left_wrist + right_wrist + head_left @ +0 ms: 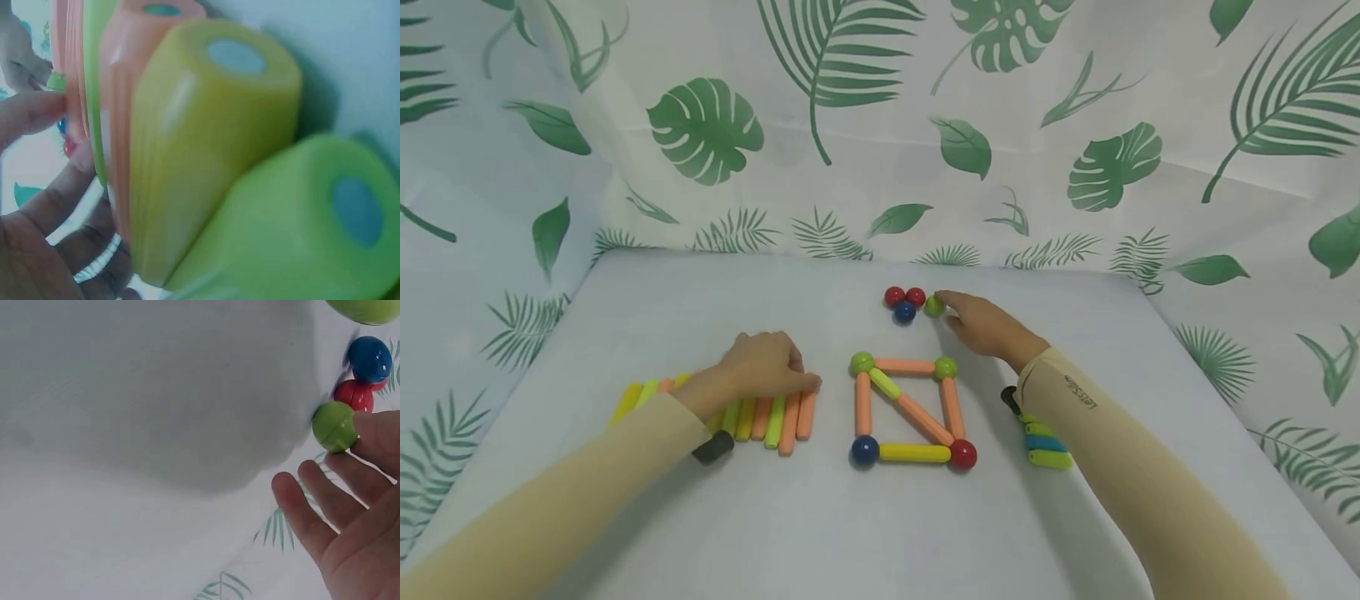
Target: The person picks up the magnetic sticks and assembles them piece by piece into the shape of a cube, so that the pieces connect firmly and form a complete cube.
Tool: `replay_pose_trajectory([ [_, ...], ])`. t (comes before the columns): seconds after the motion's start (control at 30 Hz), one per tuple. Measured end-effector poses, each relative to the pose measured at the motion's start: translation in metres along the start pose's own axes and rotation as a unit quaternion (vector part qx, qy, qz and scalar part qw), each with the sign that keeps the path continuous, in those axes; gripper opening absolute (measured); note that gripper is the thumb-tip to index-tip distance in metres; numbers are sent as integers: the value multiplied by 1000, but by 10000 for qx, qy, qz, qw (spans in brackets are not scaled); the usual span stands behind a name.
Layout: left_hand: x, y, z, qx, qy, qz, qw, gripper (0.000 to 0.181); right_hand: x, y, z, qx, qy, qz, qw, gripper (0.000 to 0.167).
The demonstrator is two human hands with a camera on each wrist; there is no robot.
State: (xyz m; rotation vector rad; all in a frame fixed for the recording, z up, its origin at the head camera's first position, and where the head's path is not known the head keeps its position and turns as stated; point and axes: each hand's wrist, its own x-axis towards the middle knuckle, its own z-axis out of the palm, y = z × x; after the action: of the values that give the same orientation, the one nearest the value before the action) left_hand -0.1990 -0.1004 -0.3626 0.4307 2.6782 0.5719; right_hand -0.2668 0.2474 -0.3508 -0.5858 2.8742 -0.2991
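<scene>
One green ball [935, 306] is pinched by the thumb and first finger of the right hand [985, 323], near the back of the tabletop [812, 533]. From far off, I see in the right wrist view that its other fingers are spread and hold nothing. I think it pinches that way because the ball is small and could roll off. The left hand [767, 364] has its thumb and a finger clamped on an orange stick [807, 412] at the right end of a row of sticks [773, 422]. That end stick looks easy to take, as no stick lies on its right side. The row lies side by side, maybe to keep it tidy. A square shape [917, 414] lies flat in the middle, perhaps so both hands can get to it.

Now I count. The square has two green corner balls [862, 362] at the back, one blue corner ball [865, 450] and one red corner ball [963, 454] in front. Its sides are three orange and one yellow. A slanting line [885, 383] crosses it, part lime and part orange. Just beside the pinched ball are two loose red balls [894, 297] and one loose blue ball [905, 312]. On the right, a sleeve [1105, 425] hides some of a stick pile [1047, 443]; I see one blue and at least two lime. I cannot count the left row, because the arm covers part of it.
</scene>
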Motion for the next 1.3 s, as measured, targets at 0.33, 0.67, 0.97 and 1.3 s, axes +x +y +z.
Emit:
replay_pose_trajectory([
  [0.33,-6,13,-7,-2914,353,1117,9494,18,16,-7,4,227,459,661,9965,42],
  [0.67,-19,48,-2,-3410,-19,2523,9056,15,6,-13,7,369,660,706,9946,31],
  [0.97,-25,53,7,-3420,-430,2560,9031,14,-22,-20,4,1229,1425,157,9820,34],
  [1.3,-26,51,11,-3474,-605,2854,8912,15,-82,-90,-18,2888,1316,-1961,9278,31],
])
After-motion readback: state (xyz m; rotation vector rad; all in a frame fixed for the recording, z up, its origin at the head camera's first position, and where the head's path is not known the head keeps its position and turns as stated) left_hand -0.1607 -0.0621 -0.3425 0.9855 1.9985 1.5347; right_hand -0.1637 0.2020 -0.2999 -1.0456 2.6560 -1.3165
